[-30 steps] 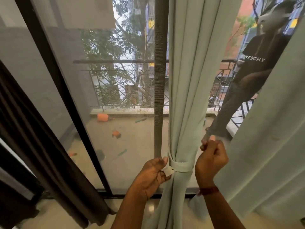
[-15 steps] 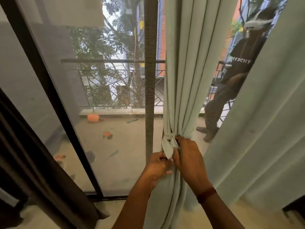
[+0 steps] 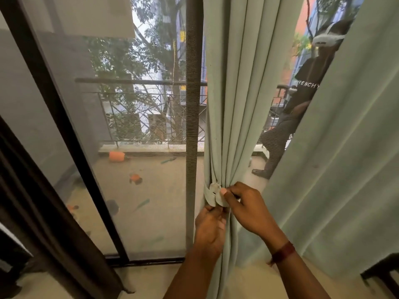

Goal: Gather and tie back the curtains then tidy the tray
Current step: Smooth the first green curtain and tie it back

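RISK: folds could be spilled if the tie (image 3: pixel 212 194) is released unfastened | GRIP: tie ends are pinched, lower by left hand (image 3: pixel 210 227), upper by right hand (image 3: pixel 250 210) | PLACE: tie is wrapped round the gathered curtain (image 3: pixel 228 104); tray is not seen | MATERIAL: soft matte pleated cloth; flat, round-ended band

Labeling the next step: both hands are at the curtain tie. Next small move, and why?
Probably press the two tie ends together to fasten them: the left hand and right hand each pinch an end, and the ends overlap at the front of the gathered curtain.
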